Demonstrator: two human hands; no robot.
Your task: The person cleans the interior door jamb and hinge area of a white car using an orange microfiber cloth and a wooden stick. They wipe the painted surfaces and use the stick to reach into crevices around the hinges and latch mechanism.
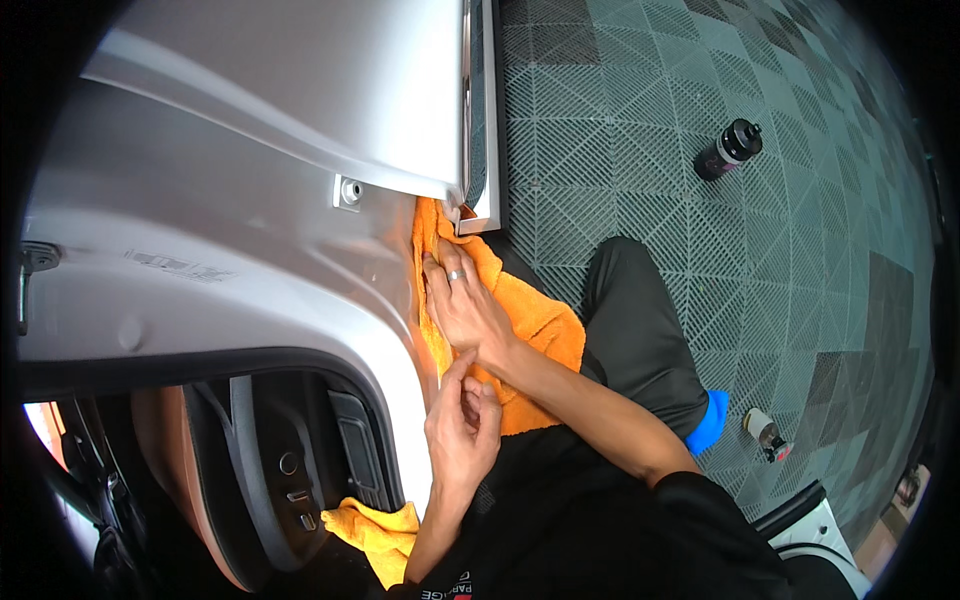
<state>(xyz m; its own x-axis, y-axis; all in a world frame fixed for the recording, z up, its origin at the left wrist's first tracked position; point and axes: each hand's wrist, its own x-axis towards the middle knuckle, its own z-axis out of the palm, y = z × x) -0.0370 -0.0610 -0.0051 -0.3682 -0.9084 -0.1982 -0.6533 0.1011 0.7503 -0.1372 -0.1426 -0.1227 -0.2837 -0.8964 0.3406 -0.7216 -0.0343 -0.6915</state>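
My right hand (pixel 466 300), with a ring on one finger, lies palm down on an orange microfiber towel (pixel 540 315). The towel runs along the lower edge of a silver car body (pixel 300 225) and spreads over my lap. Whether the fingers grip the cloth or only press on it, I cannot tell. Close below, my left hand (pixel 463 427) is raised with the thumb apart from the curled fingers; nothing shows in it. Its extended index fingertip is at my right wrist. A yellow microfiber cloth (pixel 371 529) lies at the door opening, beside my left forearm.
An opened car door edge (pixel 487 150) stands above my right hand. A black bottle (pixel 727 150) is on the grey grid-tile floor (pixel 622 165). Farther down are a blue item (pixel 709 424) by my leg and a small bottle (pixel 765 433). A car seat (pixel 225 465) shows inside the opening.
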